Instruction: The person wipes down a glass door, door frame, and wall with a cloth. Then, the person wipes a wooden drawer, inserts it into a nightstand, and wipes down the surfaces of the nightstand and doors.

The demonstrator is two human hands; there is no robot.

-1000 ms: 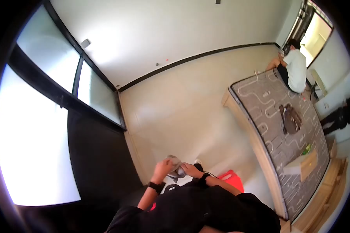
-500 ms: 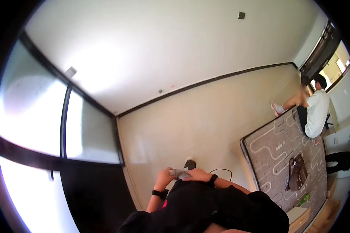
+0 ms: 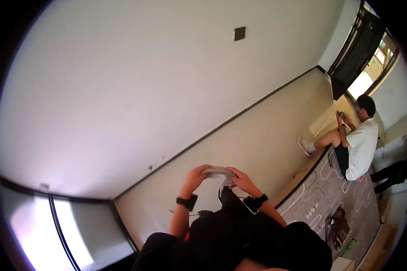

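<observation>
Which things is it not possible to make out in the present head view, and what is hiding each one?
All in the head view:
Grey item: ends covered by the left hand and right hand; exact kind unclear.
Object at the hands of the seated person: too small.
Green item beside the brown bag: too small.
Pale box: cut off by the bottom edge.

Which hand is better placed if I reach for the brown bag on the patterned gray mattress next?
Right, I'd say: your right hand is nearer the brown bag than your left hand, though both hold the pale, soft-looking item.
</observation>
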